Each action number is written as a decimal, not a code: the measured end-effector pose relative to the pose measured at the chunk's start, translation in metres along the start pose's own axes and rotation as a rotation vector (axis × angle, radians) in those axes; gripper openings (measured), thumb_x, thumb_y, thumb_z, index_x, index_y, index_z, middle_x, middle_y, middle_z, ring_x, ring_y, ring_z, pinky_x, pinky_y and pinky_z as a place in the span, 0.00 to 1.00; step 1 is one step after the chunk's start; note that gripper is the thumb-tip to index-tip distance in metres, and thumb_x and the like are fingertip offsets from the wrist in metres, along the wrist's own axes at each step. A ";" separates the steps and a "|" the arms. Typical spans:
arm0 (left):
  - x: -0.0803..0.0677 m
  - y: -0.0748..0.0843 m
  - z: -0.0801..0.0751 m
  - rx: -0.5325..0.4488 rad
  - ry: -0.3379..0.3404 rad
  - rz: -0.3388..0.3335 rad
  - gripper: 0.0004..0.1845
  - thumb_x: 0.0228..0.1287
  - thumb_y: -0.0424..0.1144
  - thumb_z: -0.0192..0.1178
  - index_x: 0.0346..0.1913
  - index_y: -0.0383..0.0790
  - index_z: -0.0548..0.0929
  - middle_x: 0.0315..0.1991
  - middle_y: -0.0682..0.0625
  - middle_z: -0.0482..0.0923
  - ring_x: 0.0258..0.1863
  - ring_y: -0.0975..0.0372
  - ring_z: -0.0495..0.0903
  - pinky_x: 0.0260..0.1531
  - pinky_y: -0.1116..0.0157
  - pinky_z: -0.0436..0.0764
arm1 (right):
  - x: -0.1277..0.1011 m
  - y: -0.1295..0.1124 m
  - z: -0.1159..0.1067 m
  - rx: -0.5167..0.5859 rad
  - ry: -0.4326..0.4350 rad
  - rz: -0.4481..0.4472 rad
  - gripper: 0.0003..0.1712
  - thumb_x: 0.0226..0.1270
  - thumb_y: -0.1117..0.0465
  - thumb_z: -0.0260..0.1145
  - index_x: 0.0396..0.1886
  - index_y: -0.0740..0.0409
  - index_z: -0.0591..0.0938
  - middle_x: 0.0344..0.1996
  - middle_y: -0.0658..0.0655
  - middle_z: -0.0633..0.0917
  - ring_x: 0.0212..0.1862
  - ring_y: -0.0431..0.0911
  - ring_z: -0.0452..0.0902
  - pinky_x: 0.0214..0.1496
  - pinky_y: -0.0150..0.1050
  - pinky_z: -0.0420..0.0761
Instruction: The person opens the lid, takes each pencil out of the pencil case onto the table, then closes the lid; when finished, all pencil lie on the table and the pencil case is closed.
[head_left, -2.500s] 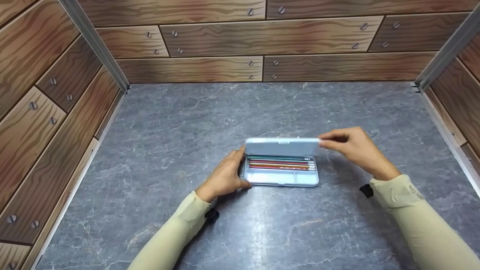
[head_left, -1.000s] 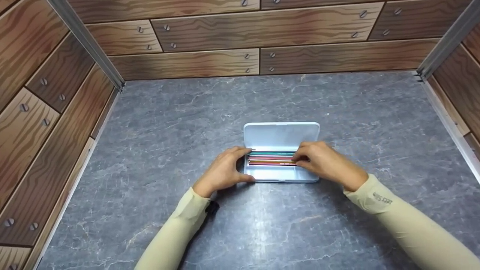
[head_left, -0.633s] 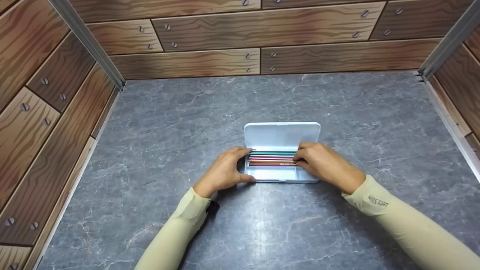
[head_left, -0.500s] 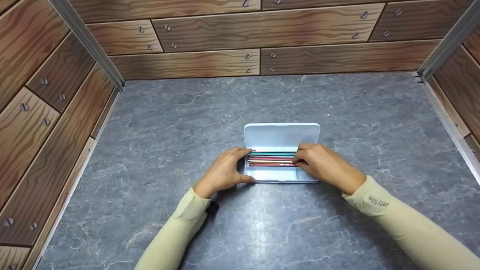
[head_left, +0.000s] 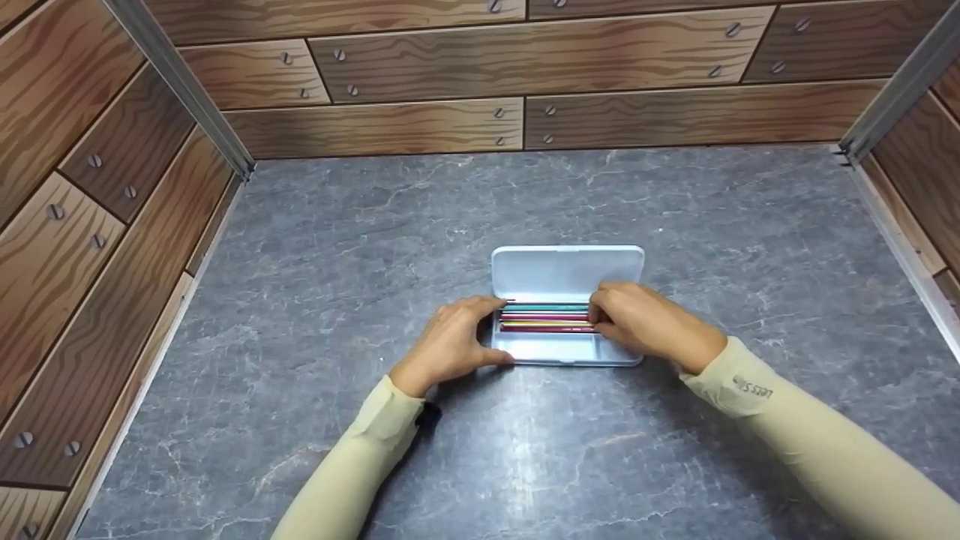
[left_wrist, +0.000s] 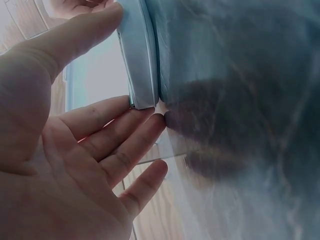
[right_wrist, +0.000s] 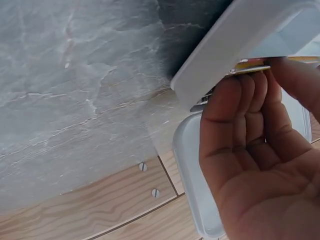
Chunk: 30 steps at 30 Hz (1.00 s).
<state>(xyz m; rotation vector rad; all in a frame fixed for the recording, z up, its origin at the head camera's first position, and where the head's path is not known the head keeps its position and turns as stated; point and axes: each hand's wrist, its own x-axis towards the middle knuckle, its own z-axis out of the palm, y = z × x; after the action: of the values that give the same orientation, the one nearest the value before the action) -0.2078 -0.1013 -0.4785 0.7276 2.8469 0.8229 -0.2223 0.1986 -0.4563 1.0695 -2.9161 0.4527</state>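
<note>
A pale blue pencil case (head_left: 544,349) lies with its lid (head_left: 568,271) raised behind it. Several pencils (head_left: 546,317), teal, red and yellow, lie side by side in its rear compartment. My left hand (head_left: 452,341) holds the case's left end, thumb at the front edge and fingers at the rear corner. Reaching into the right part, my right hand (head_left: 649,322) pinches at the pencils' right ends, which it hides in the head view. In the right wrist view a yellow pencil (right_wrist: 250,69) shows between thumb and fingertips; how many pencils are pinched, I cannot tell.
The case rests on a grey marbled tabletop (head_left: 420,210). Wood-plank-patterned walls (head_left: 420,67) close in the back and both sides, with metal posts (head_left: 191,97) at the rear corners. The case's front compartment has a divider towards the right.
The right hand has swung the lid back from half raised, let go of it and moved down onto the pencils. Lately the pencils shift slightly under its fingers. The left hand stays at the case's end.
</note>
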 end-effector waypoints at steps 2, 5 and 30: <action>0.001 0.000 0.000 0.000 -0.001 0.001 0.46 0.47 0.55 0.80 0.70 0.43 0.77 0.66 0.48 0.80 0.67 0.54 0.77 0.69 0.51 0.73 | -0.001 0.001 0.001 0.002 0.016 -0.012 0.03 0.58 0.68 0.73 0.31 0.60 0.86 0.30 0.54 0.83 0.30 0.43 0.76 0.34 0.41 0.82; 0.002 -0.001 0.000 -0.005 0.001 -0.003 0.46 0.46 0.55 0.81 0.69 0.43 0.77 0.65 0.48 0.80 0.66 0.54 0.78 0.69 0.51 0.73 | -0.002 0.005 0.004 0.028 0.040 -0.031 0.04 0.58 0.68 0.74 0.33 0.59 0.87 0.30 0.53 0.85 0.31 0.42 0.77 0.35 0.39 0.83; 0.001 -0.007 -0.002 -0.210 -0.033 -0.011 0.44 0.47 0.45 0.82 0.70 0.39 0.76 0.65 0.48 0.78 0.62 0.55 0.77 0.70 0.55 0.72 | -0.072 0.020 -0.031 0.471 0.336 0.599 0.10 0.61 0.62 0.74 0.41 0.60 0.90 0.34 0.59 0.90 0.30 0.31 0.80 0.32 0.25 0.81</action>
<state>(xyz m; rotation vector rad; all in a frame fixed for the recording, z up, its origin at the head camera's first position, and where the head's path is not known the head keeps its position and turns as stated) -0.2119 -0.1068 -0.4806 0.6898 2.6787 1.0765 -0.1826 0.2665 -0.4393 0.0552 -2.8171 1.2321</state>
